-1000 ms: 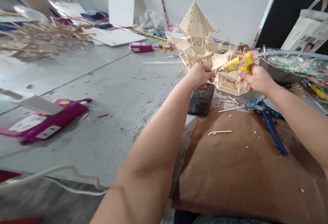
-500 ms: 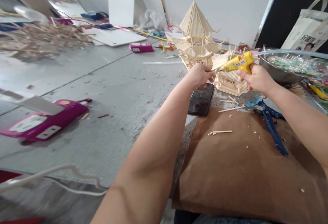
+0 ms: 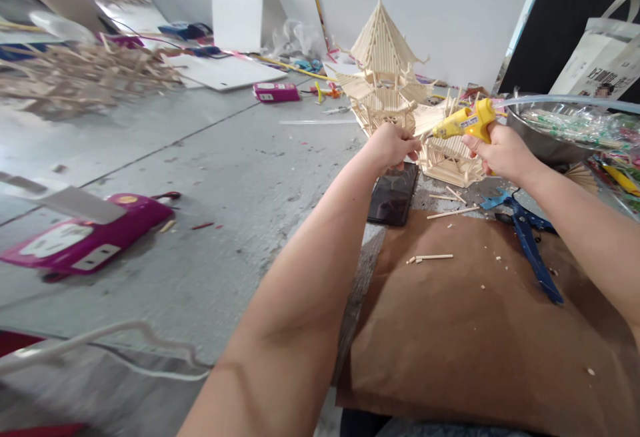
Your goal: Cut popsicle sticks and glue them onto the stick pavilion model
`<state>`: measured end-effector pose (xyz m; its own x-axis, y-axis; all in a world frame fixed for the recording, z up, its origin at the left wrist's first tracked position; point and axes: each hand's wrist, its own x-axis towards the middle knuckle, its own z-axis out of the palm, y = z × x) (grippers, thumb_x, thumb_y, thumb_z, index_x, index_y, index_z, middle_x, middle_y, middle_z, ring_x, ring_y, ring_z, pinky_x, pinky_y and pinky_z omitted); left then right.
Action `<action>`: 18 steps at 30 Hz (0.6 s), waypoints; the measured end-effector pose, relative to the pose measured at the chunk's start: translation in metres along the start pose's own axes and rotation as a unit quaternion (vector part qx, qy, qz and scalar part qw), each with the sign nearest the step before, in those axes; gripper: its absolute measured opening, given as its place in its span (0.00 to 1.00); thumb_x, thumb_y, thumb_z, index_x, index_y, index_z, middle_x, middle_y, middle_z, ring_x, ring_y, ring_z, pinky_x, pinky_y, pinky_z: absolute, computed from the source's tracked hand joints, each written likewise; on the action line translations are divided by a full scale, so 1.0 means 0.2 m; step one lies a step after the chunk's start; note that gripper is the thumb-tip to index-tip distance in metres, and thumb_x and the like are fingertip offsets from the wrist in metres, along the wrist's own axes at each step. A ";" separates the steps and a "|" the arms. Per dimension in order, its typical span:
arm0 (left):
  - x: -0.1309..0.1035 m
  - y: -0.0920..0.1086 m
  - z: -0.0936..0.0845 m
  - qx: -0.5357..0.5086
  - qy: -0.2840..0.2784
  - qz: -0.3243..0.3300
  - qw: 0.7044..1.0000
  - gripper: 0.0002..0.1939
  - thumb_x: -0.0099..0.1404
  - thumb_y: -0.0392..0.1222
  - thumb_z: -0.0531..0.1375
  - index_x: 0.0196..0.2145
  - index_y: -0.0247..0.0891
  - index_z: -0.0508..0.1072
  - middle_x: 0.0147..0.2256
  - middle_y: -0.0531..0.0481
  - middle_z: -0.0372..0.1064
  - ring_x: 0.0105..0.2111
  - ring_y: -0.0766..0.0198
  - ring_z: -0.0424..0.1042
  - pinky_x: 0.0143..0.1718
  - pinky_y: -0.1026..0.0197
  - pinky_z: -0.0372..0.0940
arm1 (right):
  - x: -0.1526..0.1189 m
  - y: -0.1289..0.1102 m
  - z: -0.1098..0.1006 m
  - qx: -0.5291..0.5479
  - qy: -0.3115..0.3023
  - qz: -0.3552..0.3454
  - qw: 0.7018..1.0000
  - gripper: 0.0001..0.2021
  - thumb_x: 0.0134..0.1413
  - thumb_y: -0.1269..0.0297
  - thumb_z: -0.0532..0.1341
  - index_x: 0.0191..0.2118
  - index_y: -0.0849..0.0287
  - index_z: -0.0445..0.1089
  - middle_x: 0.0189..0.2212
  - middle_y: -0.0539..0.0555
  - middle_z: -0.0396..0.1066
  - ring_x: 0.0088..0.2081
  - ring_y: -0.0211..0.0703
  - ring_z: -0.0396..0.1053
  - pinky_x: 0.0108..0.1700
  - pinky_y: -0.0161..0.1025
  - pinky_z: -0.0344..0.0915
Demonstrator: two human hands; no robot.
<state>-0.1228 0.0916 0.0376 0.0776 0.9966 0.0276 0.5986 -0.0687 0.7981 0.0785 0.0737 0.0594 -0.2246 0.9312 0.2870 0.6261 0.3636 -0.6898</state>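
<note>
My right hand [image 3: 500, 148] is wrapped round a yellow hot glue gun [image 3: 465, 121], its nozzle pointing left. A clear glue stick [image 3: 560, 101] trails from the gun's back. My left hand [image 3: 394, 146] is closed in a pinch just left of the nozzle tip; what it holds, if anything, is too small and hidden to make out. Behind the hands rises a pagoda model [image 3: 383, 43] of thin wooden sticks, with tiered roofs and a pointed top. A lower stick-built section [image 3: 453, 165] stands below the gun, partly hidden by it.
A dark phone [image 3: 393, 200] lies below my left hand. Blue-handled cutters [image 3: 531, 243] and stick offcuts [image 3: 434, 257] lie about the brown paper [image 3: 480, 337]. A metal bowl [image 3: 550, 143] holds plastic-wrapped sticks. Magenta power strips [image 3: 100, 233] and a stick pile [image 3: 90, 77] are to the left.
Both hands stay almost where they were. The glue gun has shifted very slightly, and its nozzle remains beside the left fingertips.
</note>
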 end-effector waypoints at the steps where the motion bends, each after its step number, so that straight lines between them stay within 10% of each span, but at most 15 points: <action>1: 0.00 0.00 0.00 0.004 0.000 -0.001 1.000 0.07 0.57 0.37 0.58 0.29 0.31 0.73 0.29 0.45 0.71 0.14 0.77 0.56 0.19 0.67 0.49 | 0.00 0.00 0.00 -0.002 -0.001 0.003 1.000 0.13 0.46 0.56 0.61 0.34 0.58 0.64 0.21 0.50 0.65 0.14 0.31 0.57 0.14 0.33 0.53; 18: -0.01 0.01 0.00 0.002 0.001 0.004 1.000 0.09 0.58 0.37 0.56 0.28 0.29 0.73 0.27 0.45 0.71 0.13 0.78 0.55 0.18 0.68 0.50 | 0.01 0.00 -0.02 -0.074 -0.006 0.010 0.997 0.16 0.50 0.55 0.56 0.41 0.62 0.65 0.25 0.54 0.68 0.17 0.37 0.62 0.20 0.38 0.60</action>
<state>-0.1224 0.0886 0.0398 0.0807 0.9961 0.0354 0.6005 -0.0769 0.7959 0.0813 0.0747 0.0626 -0.2182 0.9390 0.2658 0.7337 0.3375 -0.5898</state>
